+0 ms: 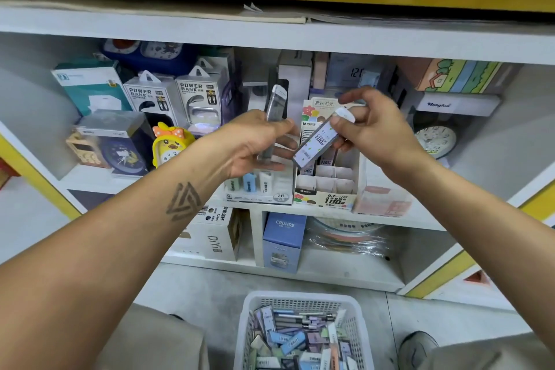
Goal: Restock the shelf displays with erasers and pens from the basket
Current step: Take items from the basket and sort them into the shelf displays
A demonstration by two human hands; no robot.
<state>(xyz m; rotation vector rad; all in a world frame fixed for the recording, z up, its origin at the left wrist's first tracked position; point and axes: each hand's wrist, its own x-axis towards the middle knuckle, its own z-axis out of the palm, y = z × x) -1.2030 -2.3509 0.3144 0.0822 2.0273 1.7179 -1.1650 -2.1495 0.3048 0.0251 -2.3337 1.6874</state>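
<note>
Shelves [300,39] white with yellow trim, grey floor below. Left to right on the middle shelf: teal box [90,87], power bank packs [180,99], chick clock [168,144], eraser tray [258,189], divided display box [327,186], round clock [435,141]. Left hand [255,141] grips a grey case [274,117], upright, fingers curled round it. Right hand [375,126] pinches a white-capped case [318,141], tilted, over the display box. Basket [258,309] on the floor at bottom centre, full of erasers and pens.
</note>
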